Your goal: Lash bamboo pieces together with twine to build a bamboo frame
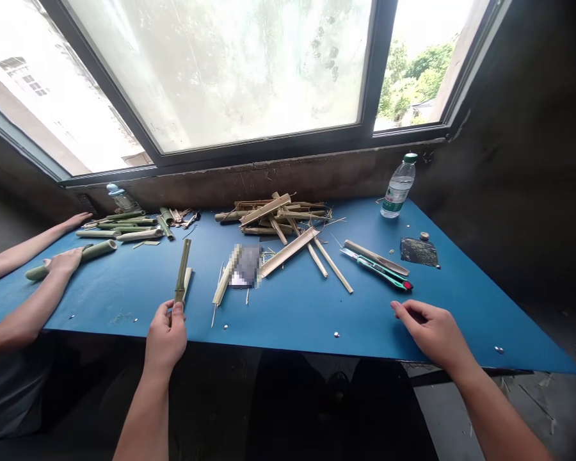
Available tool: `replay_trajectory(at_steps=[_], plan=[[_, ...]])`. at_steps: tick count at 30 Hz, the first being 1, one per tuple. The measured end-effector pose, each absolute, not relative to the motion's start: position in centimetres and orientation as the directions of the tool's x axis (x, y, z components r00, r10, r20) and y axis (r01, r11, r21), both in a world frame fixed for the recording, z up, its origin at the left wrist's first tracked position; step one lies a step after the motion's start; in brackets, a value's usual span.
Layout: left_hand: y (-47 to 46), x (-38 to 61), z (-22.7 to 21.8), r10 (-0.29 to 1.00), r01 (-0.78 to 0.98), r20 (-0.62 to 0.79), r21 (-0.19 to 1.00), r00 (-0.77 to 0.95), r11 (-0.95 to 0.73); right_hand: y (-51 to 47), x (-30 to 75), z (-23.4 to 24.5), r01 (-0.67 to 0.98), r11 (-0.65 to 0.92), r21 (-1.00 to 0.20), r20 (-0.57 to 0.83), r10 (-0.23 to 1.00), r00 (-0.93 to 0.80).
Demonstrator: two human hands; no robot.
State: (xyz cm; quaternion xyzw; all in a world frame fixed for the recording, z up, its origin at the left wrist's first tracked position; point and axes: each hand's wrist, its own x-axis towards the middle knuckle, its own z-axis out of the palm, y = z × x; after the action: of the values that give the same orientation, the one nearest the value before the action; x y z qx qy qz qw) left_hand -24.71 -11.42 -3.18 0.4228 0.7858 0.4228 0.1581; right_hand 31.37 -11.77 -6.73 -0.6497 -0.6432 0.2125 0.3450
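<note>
My left hand (166,333) is closed around the lower end of a bamboo piece (183,272), which points up and away over the near table edge. A paler strip shows just behind it. My right hand (429,330) is by the right front of the blue table (288,320), its fingers loosely curled with a gap to the thumb and nothing visible in it. Beyond that hand lies a green and black utility knife (381,272), blade to the left, alongside a split bamboo piece (377,256).
Bamboo strips (278,214) are heaped at the back middle. At left, another person's hand (67,261) is on a bamboo tube (98,251), near several green tubes (125,225). A water bottle (397,189) and a dark patch (418,251) are at right. A blurred-out object (246,266) lies mid-table.
</note>
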Motion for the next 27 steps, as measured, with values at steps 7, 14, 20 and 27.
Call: replay_trajectory(at_steps=[7,14,20,27], plan=[[-11.8,-15.9,-3.7,0.939,0.184,0.070,0.983,-0.338,-0.007,-11.6,30.9,-6.6,0.740,0.035,-0.672,0.117,0.991,0.059],[-10.9,-8.6,-2.7,0.992,-0.170,-0.124,0.978,0.015,0.125,-12.0,30.7,-6.6,0.756,0.040,-0.653,0.119,0.992,0.051],[-11.3,-6.4,-3.2,0.965,-0.306,-0.188,0.922,0.181,0.237,-12.1,30.7,-6.4,0.763,0.044,-0.645,0.117,0.992,0.042],[-11.1,-6.8,-3.3,0.960,-0.359,-0.198,0.897,0.199,0.259,-11.9,30.6,-6.3,0.770,0.040,-0.637,0.103,0.994,0.033]])
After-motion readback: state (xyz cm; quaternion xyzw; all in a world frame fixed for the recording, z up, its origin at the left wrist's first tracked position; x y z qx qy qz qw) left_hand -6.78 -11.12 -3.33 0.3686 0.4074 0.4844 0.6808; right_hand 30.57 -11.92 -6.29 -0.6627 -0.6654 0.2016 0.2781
